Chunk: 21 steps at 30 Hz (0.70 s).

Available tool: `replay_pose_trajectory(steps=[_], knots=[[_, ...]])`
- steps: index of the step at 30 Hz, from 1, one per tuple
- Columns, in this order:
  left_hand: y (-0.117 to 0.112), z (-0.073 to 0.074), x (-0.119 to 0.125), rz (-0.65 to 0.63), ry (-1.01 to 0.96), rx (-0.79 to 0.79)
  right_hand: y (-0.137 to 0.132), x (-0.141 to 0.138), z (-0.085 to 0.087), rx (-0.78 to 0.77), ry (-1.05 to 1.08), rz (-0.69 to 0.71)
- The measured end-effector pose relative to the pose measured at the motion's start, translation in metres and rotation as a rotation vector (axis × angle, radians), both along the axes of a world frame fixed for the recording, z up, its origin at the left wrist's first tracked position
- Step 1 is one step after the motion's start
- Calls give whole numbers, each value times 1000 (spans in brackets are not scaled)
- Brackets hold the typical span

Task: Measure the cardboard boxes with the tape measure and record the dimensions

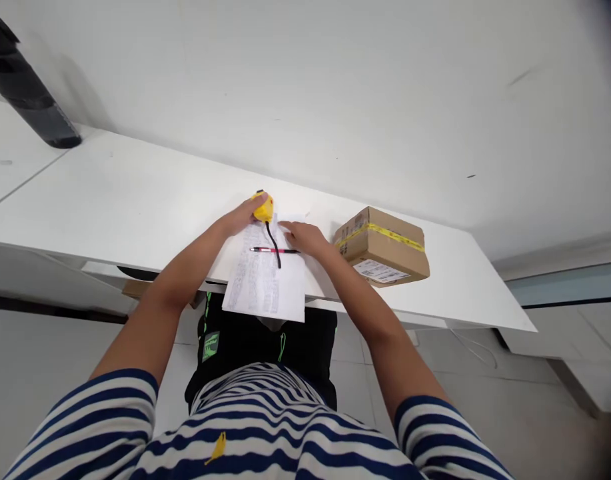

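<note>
A yellow tape measure [264,209] with a black wrist strap is gripped in my left hand [246,215], over the top of a sheet of paper [290,290]. Dense, unreadable writing covers the sheet, whose lower end hangs past the table's front edge. Across the paper lies a red and black pen [285,251], and the strap trails over it. My right hand [305,238] rests at the sheet's upper right, index finger stretched toward the tape measure and the other fingers partly curled. I see nothing in it.
On the white table [135,193] a cardboard box [385,243] with yellow tape and a label stands right of my right forearm. A dark cylinder [35,93] leans at the far left. The wall [305,87] runs along the table's back edge.
</note>
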<state>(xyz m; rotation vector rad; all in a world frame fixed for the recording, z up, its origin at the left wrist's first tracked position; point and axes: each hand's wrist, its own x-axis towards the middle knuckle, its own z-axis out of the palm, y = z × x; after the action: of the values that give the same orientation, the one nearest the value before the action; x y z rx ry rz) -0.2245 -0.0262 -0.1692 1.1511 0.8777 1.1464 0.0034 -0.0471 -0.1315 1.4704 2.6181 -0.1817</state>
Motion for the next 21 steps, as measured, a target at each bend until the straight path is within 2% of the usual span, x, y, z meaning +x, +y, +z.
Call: replay_pose_trajectory(steps=[2,6,8,12,16,18,21], knots=[[-7,2,6,-52,22,-21,-13,10,-2,-17,36,34],[-8,-1,11,3,-3,14,-50,41,-9,-31,169,14],[-4,-3,12,31,-48,34,-64,52,-12,-23,172,55],[3,-4,11,110,-82,13,-83,60,-26,138,258,217],[2,5,10,178,-88,-44,-102,60,-44,308,393,395],[-3,12,10,167,-65,-96,-111,64,-49,406,409,388],[-13,20,14,91,-35,-196,-118,82,-51,510,411,271]])
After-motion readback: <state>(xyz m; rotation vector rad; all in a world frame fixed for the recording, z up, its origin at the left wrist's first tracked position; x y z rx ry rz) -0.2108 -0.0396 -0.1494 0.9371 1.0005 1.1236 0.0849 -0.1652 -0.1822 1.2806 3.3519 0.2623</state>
